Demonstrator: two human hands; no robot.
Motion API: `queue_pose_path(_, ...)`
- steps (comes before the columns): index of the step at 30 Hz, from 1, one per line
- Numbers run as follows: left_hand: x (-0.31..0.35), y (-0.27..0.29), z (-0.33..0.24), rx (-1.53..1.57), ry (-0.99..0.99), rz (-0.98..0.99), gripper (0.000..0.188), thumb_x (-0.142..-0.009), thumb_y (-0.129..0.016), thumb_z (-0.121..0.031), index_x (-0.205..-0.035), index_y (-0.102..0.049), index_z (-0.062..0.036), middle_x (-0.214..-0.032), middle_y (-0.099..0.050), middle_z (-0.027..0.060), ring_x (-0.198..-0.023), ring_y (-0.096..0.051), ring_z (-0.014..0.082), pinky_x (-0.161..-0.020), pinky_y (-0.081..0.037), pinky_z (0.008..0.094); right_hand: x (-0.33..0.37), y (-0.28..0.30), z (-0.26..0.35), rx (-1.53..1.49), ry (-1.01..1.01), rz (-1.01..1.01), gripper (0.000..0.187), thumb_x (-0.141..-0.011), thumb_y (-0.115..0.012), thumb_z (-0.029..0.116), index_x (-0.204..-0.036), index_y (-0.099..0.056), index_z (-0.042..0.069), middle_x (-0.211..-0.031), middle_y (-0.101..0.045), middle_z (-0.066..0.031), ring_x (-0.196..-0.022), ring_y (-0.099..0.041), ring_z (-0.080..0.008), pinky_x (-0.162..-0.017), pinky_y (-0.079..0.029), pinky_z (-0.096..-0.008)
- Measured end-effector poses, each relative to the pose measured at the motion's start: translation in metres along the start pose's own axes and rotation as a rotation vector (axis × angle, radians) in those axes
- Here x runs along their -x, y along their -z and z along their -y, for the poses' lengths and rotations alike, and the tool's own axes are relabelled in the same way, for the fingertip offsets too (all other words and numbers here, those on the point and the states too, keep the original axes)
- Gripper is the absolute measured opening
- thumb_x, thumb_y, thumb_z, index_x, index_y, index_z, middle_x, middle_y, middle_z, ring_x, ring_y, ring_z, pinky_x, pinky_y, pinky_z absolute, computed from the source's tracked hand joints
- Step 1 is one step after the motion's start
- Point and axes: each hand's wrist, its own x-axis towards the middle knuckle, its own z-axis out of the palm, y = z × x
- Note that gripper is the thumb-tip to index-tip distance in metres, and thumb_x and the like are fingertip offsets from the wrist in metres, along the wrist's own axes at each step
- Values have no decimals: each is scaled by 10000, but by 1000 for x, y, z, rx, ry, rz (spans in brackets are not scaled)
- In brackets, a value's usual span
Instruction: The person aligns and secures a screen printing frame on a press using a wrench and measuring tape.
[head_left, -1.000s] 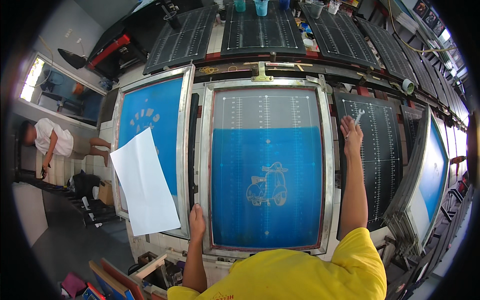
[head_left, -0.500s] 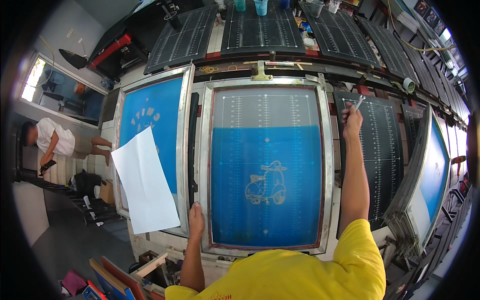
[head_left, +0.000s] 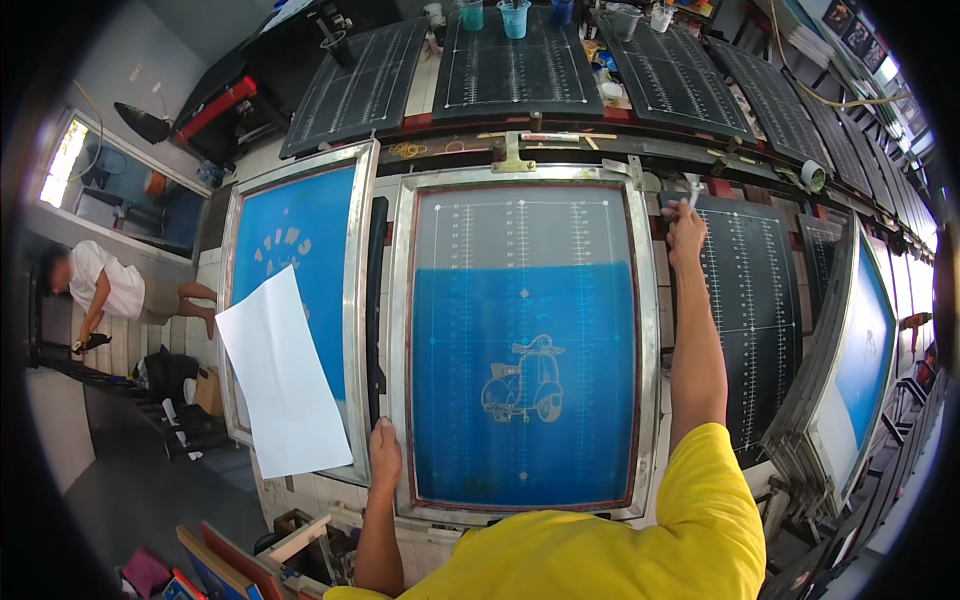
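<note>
A screen-printing frame [head_left: 648, 380] with metal sides lies in front of me. Its mesh is blue in the lower part and carries a scooter design [head_left: 525, 380]. My left hand [head_left: 385, 455] grips the frame's left side near the lower corner, its fingers mostly hidden. Up by the far right corner, my right hand [head_left: 686, 238] is closed around a wrench [head_left: 696, 188], partly blurred, which points away from me. Close to it is a metal hinge clamp [head_left: 640, 175] at that corner. Another clamp [head_left: 513, 152] sits at the middle of the far side.
To the left, a white paper sheet [head_left: 285, 380] rests on a second blue screen [head_left: 295, 205]. Black printing boards [head_left: 745, 320] stand right and across the rail. Stacked screens [head_left: 850, 390] lean at far right. Cups [head_left: 514, 18] stand at the back; a person [head_left: 110, 285] is at far left.
My right hand has moved left with the wrench, closer to the frame's far right corner. The left hand stays at the frame's left side. The whole view has shifted slightly.
</note>
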Motion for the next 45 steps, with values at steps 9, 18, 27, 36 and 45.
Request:
queue_pose_path(9,-6,0,23,-47,-83,-51,481,-1003,-351,-351,-1044,-540,89,-874,-537,124,-841,-503,230,-801,-400,339,97,42,-28,705,440,191,236,-889,-585,208,-911,-653,-18,-552,-460,-74,-549,-404,-99,-504,-358,-321)
queue_pose_path(18,0,-1,-2,-66,-70,-50,499,-998,-357,-336,-1104,-538,117,-993,-596,198,-935,-543,283,-875,-396,350,97,55,-41,513,485,308,223,-891,-598,129,-1045,-658,-21,-618,-430,67,-559,-358,-36,-482,-303,-234)
queue_pose_path(27,1,1,-13,-105,-17,-3,485,-999,-357,-329,-1068,-551,110,-949,-593,194,-898,-543,274,-839,-403,366,98,59,-33,519,409,342,235,-895,-605,135,-1078,-667,1,-614,-401,81,-556,-339,-30,-474,-291,-233)
queue_pose_path(36,-9,-5,29,-148,-74,-85,515,-999,-357,-363,-1136,-548,95,-1072,-596,238,-1035,-546,351,-932,-387,368,78,71,-53,691,612,311,271,-884,-607,193,-815,-607,-69,-532,-371,-62,-519,-362,-93,-467,-308,-324)
queue_pose_path(45,0,2,-6,-81,-6,21,585,-994,-351,-400,-1249,-479,110,-1218,-545,251,-1158,-498,338,-1009,-337,351,94,54,-40,540,447,315,231,-907,-602,188,-835,-660,-24,-583,-381,68,-551,-327,-36,-469,-260,-248)
